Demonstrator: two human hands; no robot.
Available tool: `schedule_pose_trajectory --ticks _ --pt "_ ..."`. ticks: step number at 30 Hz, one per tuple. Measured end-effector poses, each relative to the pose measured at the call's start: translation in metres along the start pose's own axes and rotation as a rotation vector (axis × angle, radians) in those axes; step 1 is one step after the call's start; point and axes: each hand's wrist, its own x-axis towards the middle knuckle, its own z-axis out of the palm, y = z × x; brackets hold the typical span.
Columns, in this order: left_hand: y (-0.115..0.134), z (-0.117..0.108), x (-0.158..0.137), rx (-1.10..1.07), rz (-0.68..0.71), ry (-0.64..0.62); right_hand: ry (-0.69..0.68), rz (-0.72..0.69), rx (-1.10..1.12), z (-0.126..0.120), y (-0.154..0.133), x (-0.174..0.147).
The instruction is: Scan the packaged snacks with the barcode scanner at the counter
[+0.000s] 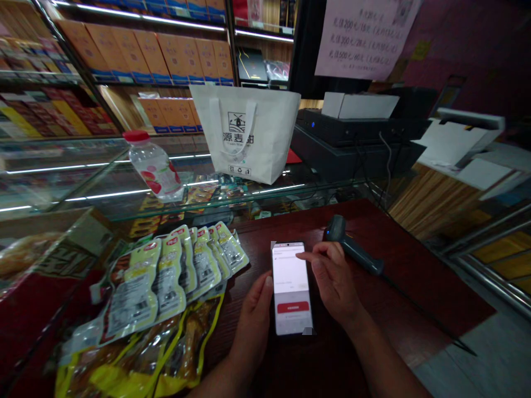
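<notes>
The dark red worktop [418, 287] has its far edge along the glass case [194, 209], and its right edge goes slantwise to a corner. Bare surface shows beyond the phone [291, 287] and to its right, around the scanner [352, 249]; on the left, the packets [174, 271] limit the room.

The left hand [255, 307] holds the phone at its left edge, with the thumb along the side; its other fingers are partly hidden. The right hand [334, 282] is loosely open, the index finger stretched to the upper right of the screen; whether it touches, I cannot tell.

The phone is between both hands, screen toward the person. Its long axis runs from near to far, the top end pointing away, slightly leftward.
</notes>
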Motion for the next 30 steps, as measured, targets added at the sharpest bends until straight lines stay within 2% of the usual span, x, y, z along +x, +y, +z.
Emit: schedule_pose_trajectory --ticks 14,22,30 --pt "0.0 0.0 0.0 -0.017 0.008 -0.011 -0.045 0.009 -0.025 0.003 -0.002 0.001" --pt "-0.002 -0.002 0.001 0.004 0.013 -0.01 0.051 -0.029 0.014 -0.008 -0.005 -0.001" --pt "0.004 0.001 -0.001 -0.007 0.018 0.027 -0.044 -0.098 0.018 -0.011 -0.007 -0.005"
